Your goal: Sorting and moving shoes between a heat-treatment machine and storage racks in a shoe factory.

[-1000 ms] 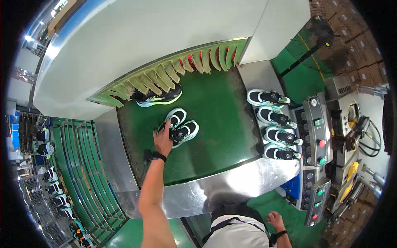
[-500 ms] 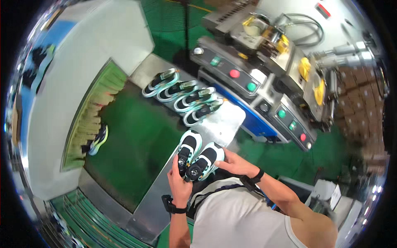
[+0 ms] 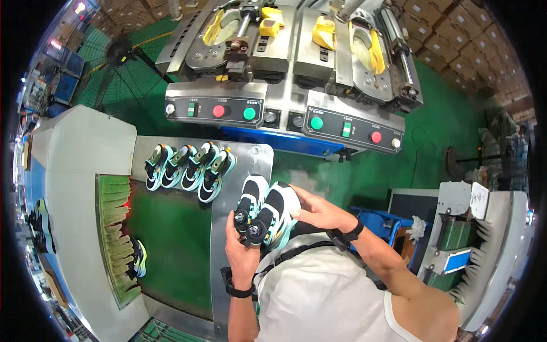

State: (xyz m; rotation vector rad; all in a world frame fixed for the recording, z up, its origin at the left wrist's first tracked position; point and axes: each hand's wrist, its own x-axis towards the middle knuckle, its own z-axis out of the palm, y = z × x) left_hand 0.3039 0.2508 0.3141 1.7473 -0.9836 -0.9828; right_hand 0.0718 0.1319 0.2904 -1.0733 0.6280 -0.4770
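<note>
In front of my body I hold a pair of black, white and mint sneakers side by side. My left hand (image 3: 241, 254) is closed around the heel ends of the left sneaker (image 3: 251, 195) and the right sneaker (image 3: 280, 206). On the outer side of the right one, near its toe, my right hand (image 3: 320, 210) grips with thumb and fingers. A dark round piece sits in each shoe opening; what it is, I cannot make out. Several similar sneakers (image 3: 199, 165) stand in a row on the metal table (image 3: 257, 157) ahead to the left.
A two-station machine (image 3: 285, 114) with coloured buttons and yellow pads stands ahead. At left, another sneaker (image 3: 139, 257) lies on a green conveyor belt (image 3: 176, 245) by a bristled curtain (image 3: 114, 228). A white brush-edged unit (image 3: 493, 256) is at right; stacked cartons (image 3: 456, 40) stand behind.
My view has turned to the right, so the machine now sits straight ahead and the white unit at right shows. Both hands keep their hold on the pair, which has moved off the table edge.
</note>
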